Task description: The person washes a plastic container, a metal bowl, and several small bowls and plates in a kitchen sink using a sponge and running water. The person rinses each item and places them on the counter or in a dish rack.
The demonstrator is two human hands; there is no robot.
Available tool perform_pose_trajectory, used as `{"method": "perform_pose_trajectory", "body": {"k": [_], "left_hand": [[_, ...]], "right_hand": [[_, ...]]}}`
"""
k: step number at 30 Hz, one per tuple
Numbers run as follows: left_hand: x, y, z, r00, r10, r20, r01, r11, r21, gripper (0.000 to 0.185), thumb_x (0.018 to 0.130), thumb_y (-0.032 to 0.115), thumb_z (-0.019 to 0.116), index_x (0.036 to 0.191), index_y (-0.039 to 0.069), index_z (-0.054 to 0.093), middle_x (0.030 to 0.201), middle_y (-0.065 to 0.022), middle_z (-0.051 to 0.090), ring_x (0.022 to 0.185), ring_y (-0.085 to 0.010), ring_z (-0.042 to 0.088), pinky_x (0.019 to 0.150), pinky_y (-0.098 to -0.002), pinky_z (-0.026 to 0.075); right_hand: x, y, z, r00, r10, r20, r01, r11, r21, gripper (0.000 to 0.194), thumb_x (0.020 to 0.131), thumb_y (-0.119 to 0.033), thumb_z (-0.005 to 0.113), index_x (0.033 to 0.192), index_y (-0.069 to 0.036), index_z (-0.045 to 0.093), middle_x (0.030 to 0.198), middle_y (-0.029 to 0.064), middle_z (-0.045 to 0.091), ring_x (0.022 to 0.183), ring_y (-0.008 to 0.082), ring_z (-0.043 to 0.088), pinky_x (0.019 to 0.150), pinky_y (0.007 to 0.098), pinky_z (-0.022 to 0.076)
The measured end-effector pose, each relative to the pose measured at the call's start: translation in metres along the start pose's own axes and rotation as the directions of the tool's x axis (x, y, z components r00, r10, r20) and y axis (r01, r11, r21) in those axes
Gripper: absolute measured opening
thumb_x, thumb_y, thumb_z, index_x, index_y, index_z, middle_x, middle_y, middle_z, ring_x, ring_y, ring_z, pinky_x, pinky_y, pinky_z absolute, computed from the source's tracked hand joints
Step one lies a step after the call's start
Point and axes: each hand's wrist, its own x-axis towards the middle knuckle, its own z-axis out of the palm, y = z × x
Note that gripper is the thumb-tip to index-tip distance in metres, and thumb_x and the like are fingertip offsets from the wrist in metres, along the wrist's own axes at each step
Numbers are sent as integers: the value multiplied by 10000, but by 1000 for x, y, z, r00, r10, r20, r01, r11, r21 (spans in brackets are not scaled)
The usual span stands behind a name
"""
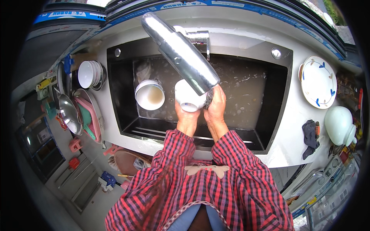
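Note:
My left hand [187,115] grips a white bowl [185,92] over the sink, tilted so its foot ring faces me. In my right hand [216,103] is a dark steel wool scrubber [208,98], pressed against the bowl's right side. A chrome faucet [182,55] reaches over the bowl and hides part of it. Murky water covers the floor of the black sink [271,115]. To the left of my hands, another white bowl [144,96] stands in that water with some cloudy liquid inside.
Stacked white bowls [86,74] stand left of the sink, near a metal lid [69,114] and pink basket [94,115]. On the right counter are a patterned plate [318,82], a dark cloth [309,138] and a pale green jar [338,124]. A window frame [231,5] runs behind.

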Motion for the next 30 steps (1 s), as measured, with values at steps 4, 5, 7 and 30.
{"method": "perform_pose_trajectory", "body": {"k": [4, 5, 7, 30], "left_hand": [[-6, -2, -1, 996, -83, 44, 82, 996, 20, 483, 1026, 479, 479, 1315, 99, 557, 1288, -89, 615, 1196, -274, 590, 1062, -473, 458], [-10, -1, 0, 993, -122, 0, 121, 990, 78, 693, 972, 693, 437, 1320, 105, 556, 1287, -85, 616, 1177, -276, 587, 1073, -465, 432], [-19, 13, 3, 901, -355, 250, 332, 934, 128, 894, 874, 851, 359, 1328, 107, 555, 1283, -91, 619, 1177, -273, 572, 1071, -497, 412], [7, 38, -42, 950, -191, 246, 17, 822, 570, 676, 938, 372, 592, 1509, 110, 343, 1451, -125, 459, 1359, -282, 464, 1102, -501, 435]], "right_hand": [[-4, -11, 0, 968, -249, 39, 250, 929, -271, 282, 1072, -229, 496, 887, -30, 571, 767, -36, 514, 722, 65, 475, 651, 246, 415], [-3, -17, 0, 934, -341, 103, 351, 829, -435, 278, 1067, -209, 495, 879, -17, 564, 748, -29, 512, 709, 70, 473, 638, 249, 413], [-3, -29, -4, 790, -445, 422, 614, 586, -529, 182, 1024, -120, 531, 874, -19, 557, 741, 41, 603, 647, 137, 582, 600, 295, 479], [56, -21, -76, 815, 81, 574, 501, 401, -767, 606, 822, -133, 773, 1372, -101, 521, 1277, 145, 621, 1169, 286, 630, 996, 387, 491]]}}
